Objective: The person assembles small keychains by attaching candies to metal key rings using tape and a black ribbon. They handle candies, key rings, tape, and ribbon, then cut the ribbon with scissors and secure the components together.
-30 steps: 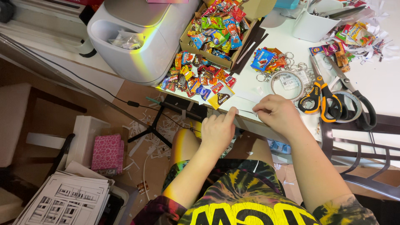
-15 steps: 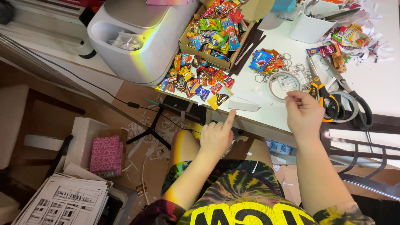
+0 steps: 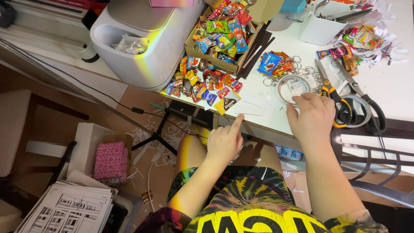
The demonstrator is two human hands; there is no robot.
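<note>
My left hand (image 3: 225, 140) hovers at the white table's (image 3: 396, 90) front edge, index finger pointing at a small white paper strip (image 3: 249, 111) lying there; it holds nothing. My right hand (image 3: 312, 115) rests on the tabletop with fingers curled, its fingertips touching the rim of a clear tape roll (image 3: 294, 86). Whether it grips anything I cannot see. Orange-handled scissors (image 3: 334, 96) lie just right of that hand. Many small colourful candy-wrapper pieces (image 3: 202, 84) lie scattered left of the paper strip.
A cardboard box (image 3: 224, 36) of wrappers stands behind them, next to a white machine (image 3: 142, 39). Black scissors (image 3: 366, 103), a white cup (image 3: 321, 26) and paper scraps (image 3: 379, 39) fill the right. On the floor: a pink box (image 3: 111, 160), printed sheets (image 3: 73, 207), a tripod (image 3: 157, 133).
My right hand moved right from the paper strip to the tape roll. My left hand drew back from the table edge and stretched out its index finger.
</note>
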